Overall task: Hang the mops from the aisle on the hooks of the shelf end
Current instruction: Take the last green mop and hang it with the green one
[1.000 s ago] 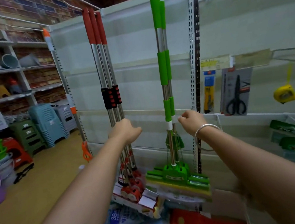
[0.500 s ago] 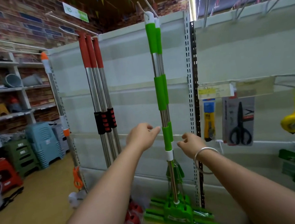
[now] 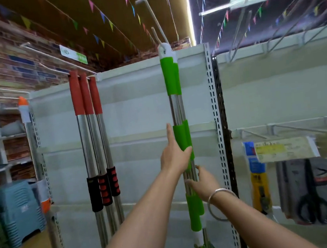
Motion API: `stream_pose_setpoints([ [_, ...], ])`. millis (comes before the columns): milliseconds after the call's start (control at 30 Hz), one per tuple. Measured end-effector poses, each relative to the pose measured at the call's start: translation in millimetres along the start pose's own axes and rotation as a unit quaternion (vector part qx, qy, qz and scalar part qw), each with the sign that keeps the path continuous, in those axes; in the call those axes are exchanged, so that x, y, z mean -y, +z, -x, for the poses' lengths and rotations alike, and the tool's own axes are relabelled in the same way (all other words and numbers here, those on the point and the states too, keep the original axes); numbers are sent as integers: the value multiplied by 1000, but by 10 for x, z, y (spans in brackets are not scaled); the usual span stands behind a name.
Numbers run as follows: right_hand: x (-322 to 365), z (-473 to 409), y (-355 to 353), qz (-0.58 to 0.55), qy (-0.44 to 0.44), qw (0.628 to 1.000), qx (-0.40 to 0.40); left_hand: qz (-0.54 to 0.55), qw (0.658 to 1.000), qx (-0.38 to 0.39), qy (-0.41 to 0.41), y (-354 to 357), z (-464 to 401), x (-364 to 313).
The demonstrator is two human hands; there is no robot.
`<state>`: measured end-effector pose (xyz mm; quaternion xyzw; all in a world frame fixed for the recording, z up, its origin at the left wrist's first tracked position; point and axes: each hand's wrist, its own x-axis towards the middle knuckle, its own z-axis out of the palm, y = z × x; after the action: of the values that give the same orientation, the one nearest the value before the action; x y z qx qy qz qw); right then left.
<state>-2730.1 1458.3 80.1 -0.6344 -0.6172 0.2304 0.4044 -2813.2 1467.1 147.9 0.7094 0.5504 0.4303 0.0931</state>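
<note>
Two green-handled mops (image 3: 172,85) hang close together from a long white hook (image 3: 150,14) at the top of the white shelf end (image 3: 136,110). My left hand (image 3: 175,151) wraps the middle green grip of the front mop. My right hand (image 3: 201,183) pinches the steel pole just below it, a bangle on the wrist. Three red-handled mops (image 3: 85,96) hang side by side from another hook further left. The mop heads are out of view below.
An orange-and-white mop pole (image 3: 34,160) leans at the shelf end's left upright. Stacked plastic stools (image 3: 15,212) stand on the floor at left. Packaged scissors (image 3: 309,192) and a yellow tool (image 3: 259,184) hang on the right panel, with bare hooks (image 3: 283,131) above.
My view has tilted upward and come closer. Both hands rose from the lower poles; the left moved right from the red mops to grip the green mop, and the right closed on its pole.
</note>
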Motion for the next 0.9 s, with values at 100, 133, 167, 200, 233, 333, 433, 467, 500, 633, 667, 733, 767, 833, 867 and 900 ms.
stream_pose_setpoints([
  [100,-60,-309,129,-16,-9,1000,-5,2,1000,6,25,50,-252,-15],
  [133,-82,-385,154,-15,-14,1000,-8,-1,999,4,36,62,-315,-12],
  [167,-72,-424,161,-15,-22,1000,-10,-7,999,-3,47,72,-368,-6],
  [200,-66,-461,165,-14,-27,999,-12,-11,998,-10,53,76,-414,11],
  [233,-34,-456,154,-7,-30,999,-9,-12,998,-15,56,73,-447,27],
  [333,15,-501,133,30,-39,999,-5,-8,998,-25,59,67,-504,71],
  [433,36,-521,150,27,-47,998,-10,-7,998,-23,57,51,-497,75],
  [467,31,-521,165,19,-49,999,-13,-4,998,-23,57,46,-494,75],
  [500,27,-517,176,16,-49,999,-14,-3,998,-25,58,43,-493,77],
  [633,13,-534,196,20,-47,998,-22,-12,998,-27,55,39,-505,87],
  [667,16,-535,204,20,-43,999,-26,-12,998,-27,54,35,-509,90],
  [733,22,-535,232,36,-41,998,-36,-13,998,-21,56,28,-508,96],
  [767,34,-535,250,52,-34,997,-40,-16,998,-19,58,19,-500,100],
  [833,81,-532,276,87,-17,995,-32,-23,998,-15,58,1,-490,125],
  [867,131,-509,268,111,-6,994,-17,-26,998,-13,57,-16,-484,147],
  [900,184,-486,248,152,9,988,18,-28,998,-10,55,-39,-475,182],
])
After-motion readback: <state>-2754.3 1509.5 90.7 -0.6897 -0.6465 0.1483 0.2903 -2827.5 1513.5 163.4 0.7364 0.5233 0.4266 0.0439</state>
